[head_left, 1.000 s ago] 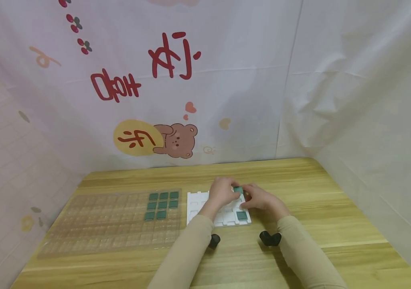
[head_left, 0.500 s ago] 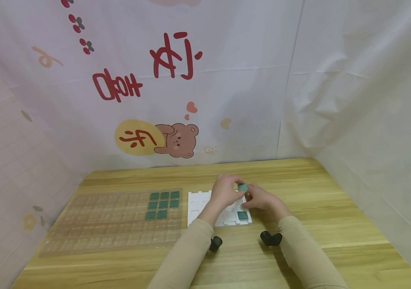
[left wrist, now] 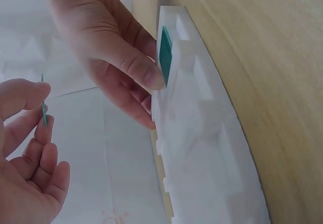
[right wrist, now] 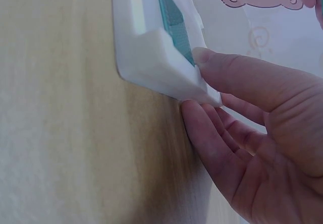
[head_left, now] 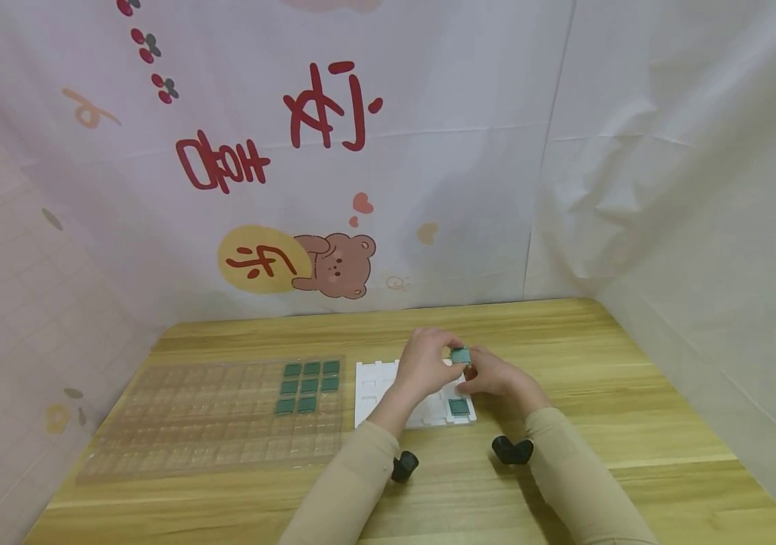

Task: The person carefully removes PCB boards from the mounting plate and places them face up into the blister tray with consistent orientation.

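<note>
My left hand (head_left: 422, 365) pinches a thin green square chip (head_left: 460, 355) between thumb and fingers, raised above the far right corner of a white slotted tray (head_left: 369, 371). Seen edge-on in the left wrist view, this chip (left wrist: 44, 103) is apart from the tray. My right hand (head_left: 497, 377) grips the tray's right edge. In the right wrist view its thumb (right wrist: 227, 67) presses the top rim, close to another green chip (right wrist: 175, 24) lying in a recess, while its fingers touch the side. That seated chip (head_left: 459, 407) is at the tray's near right corner. My left forearm hides part of the tray.
Left of the white tray lies a large clear plastic tray (head_left: 210, 424) with many pockets. Several green chips (head_left: 309, 386) sit near its right end. A printed curtain (head_left: 469, 189) hangs behind the wooden table (head_left: 585, 363).
My left hand has lifted the chip slightly and shifted it right, and its face has turned more toward the head camera. My right hand stays on the white tray's edge.
</note>
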`<state>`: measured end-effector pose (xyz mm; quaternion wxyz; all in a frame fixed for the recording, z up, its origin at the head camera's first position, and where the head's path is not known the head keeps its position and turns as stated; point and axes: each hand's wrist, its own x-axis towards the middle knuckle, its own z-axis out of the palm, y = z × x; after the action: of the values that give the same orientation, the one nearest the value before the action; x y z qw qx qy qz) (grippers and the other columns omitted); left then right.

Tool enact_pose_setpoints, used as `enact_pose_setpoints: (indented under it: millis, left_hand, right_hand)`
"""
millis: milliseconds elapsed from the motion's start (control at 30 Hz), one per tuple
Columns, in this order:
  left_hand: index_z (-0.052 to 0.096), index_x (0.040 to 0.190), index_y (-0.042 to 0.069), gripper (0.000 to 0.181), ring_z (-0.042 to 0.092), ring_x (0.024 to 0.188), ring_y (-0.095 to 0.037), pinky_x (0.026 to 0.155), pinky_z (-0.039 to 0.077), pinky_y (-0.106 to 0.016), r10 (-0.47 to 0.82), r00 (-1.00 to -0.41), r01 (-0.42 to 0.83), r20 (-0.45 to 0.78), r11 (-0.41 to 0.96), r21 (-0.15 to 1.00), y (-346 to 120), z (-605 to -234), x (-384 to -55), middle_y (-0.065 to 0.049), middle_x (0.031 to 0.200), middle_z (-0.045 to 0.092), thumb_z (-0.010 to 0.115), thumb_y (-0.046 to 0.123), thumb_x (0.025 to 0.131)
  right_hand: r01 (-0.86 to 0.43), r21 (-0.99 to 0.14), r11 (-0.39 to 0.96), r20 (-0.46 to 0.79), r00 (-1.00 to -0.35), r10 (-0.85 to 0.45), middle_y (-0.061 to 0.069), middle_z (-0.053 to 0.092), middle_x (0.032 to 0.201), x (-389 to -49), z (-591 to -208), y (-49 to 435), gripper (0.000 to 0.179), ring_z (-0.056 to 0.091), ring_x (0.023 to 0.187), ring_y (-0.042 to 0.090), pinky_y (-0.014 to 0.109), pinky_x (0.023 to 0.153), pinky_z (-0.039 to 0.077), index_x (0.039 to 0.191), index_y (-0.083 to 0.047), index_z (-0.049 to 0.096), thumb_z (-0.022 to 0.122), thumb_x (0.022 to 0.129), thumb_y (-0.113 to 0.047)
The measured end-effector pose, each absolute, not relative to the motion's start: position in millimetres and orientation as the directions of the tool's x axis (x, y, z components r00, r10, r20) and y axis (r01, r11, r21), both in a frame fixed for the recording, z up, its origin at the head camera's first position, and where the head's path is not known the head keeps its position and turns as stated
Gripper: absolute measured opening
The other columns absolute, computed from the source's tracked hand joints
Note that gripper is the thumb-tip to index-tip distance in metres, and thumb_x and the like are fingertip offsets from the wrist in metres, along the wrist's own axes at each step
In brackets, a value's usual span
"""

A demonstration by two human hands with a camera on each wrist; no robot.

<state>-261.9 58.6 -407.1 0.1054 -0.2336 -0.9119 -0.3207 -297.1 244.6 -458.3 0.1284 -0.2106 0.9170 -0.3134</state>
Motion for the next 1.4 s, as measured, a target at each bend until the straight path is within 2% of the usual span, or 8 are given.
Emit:
enact_pose_setpoints:
  millis: [200, 467, 600, 900, 1400]
  left_hand:
    - [0.076, 0.104, 0.017, 0.027, 0.055, 0.110, -0.018, 0.100, 0.041, -0.033, 0.373, -0.852, 0.522, 0.367, 0.662, 0.538, 51.4, -406.9, -258.6, 0.007, 0.102, 0.070, 0.082, 0.020, 0.078]
    - [0.076, 0.104, 0.016, 0.027, 0.056, 0.107, -0.019, 0.098, 0.042, -0.035, 0.392, -0.846, 0.532, 0.362, 0.671, 0.517, 41.5, -406.1, -253.2, 0.007, 0.102, 0.071, 0.082, 0.019, 0.078]
    - [0.076, 0.104, 0.015, 0.027, 0.055, 0.108, -0.020, 0.096, 0.044, -0.035, 0.396, -0.850, 0.526, 0.346, 0.673, 0.520, 36.5, -406.1, -250.1, 0.006, 0.102, 0.070, 0.082, 0.018, 0.078]
    - [0.075, 0.102, 0.016, 0.025, 0.057, 0.105, -0.019, 0.094, 0.045, -0.035, 0.389, -0.845, 0.533, 0.367, 0.671, 0.515, 23.7, -410.2, -246.0, 0.005, 0.101, 0.070, 0.082, 0.016, 0.079]
    - [0.075, 0.103, 0.012, 0.026, 0.058, 0.109, -0.025, 0.098, 0.043, -0.040, 0.352, -0.859, 0.507, 0.371, 0.686, 0.523, -6.3, -411.0, -240.6, 0.000, 0.105, 0.071, 0.082, 0.015, 0.078]
  right_hand:
    - [-0.285, -0.629, 0.724, -0.117, -0.885, -0.450, 0.012, 0.049, 0.103, -296.0, -456.0, 243.8, 0.032, 0.048, 0.092, 0.025, 0.039, 0.079, 0.045, 0.105, -0.004, 0.058, 0.078, 0.083, -0.015]
    - [-0.323, -0.619, 0.716, -0.095, -0.874, -0.477, 0.014, 0.051, 0.111, -296.9, -457.4, 244.1, 0.055, 0.051, 0.095, 0.026, 0.040, 0.082, 0.046, 0.129, 0.000, 0.056, 0.079, 0.083, -0.016]
    - [-0.313, -0.630, 0.711, -0.097, -0.877, -0.471, 0.016, 0.051, 0.118, -296.5, -458.5, 243.7, 0.061, 0.052, 0.098, 0.027, 0.040, 0.084, 0.048, 0.135, 0.001, 0.053, 0.079, 0.082, -0.013]
    - [-0.273, -0.640, 0.719, -0.120, -0.888, -0.444, 0.021, 0.048, 0.129, -293.3, -458.0, 241.6, 0.065, 0.053, 0.099, 0.026, 0.041, 0.088, 0.048, 0.139, 0.001, 0.050, 0.079, 0.083, -0.013]
    - [-0.279, -0.628, 0.727, -0.120, -0.887, -0.445, 0.021, 0.047, 0.131, -294.4, -458.7, 241.3, 0.067, 0.050, 0.104, 0.029, 0.045, 0.093, 0.045, 0.141, 0.000, 0.049, 0.079, 0.083, -0.015]
